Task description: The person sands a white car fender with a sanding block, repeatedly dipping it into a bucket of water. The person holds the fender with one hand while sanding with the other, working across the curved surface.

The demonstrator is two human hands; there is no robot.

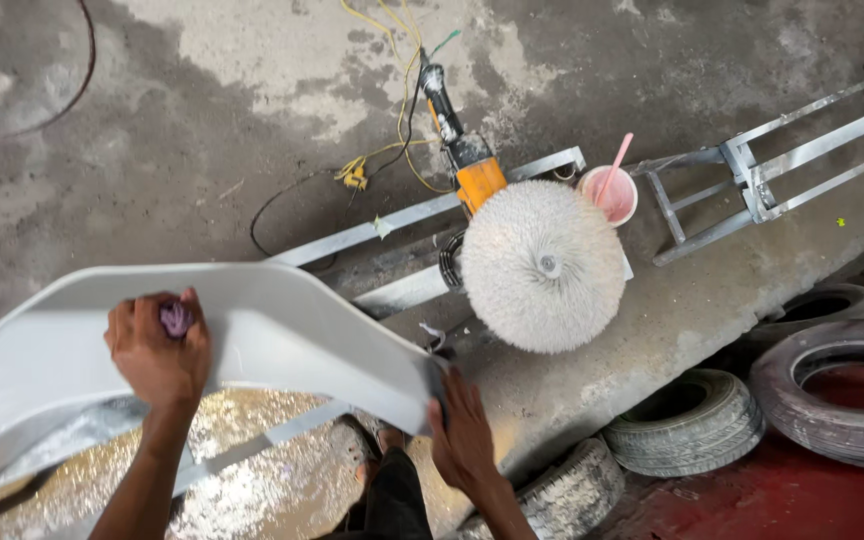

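Hands: the left hand lies knuckles-up on the broad face of the grey moulded panel, fingers curled shut around a small purple wad pressed against the surface. The right hand is spread with fingers apart, gripping the panel's near right corner by its edge.

Panel: a large, curved grey shell spanning the left and centre of the scene, held above the concrete floor and partly over a wet, glistening patch at near left. It appears thin-walled and smooth, so it is probably light for its size, somewhat flexible along its length, and slick on its finished face. The rolled edges and the corner look like the firmest places to take hold, as the right hand does; a single-point hold on the flat face would likely let it twist.

Surroundings, in descending size: three worn tyres at near right; a grey metal frame at far right; a polishing machine with a round woolly pad and orange body just beyond the panel's right end; a pink cup holding a pink stick, touching the pad's far side; yellow wire trailing farther off.
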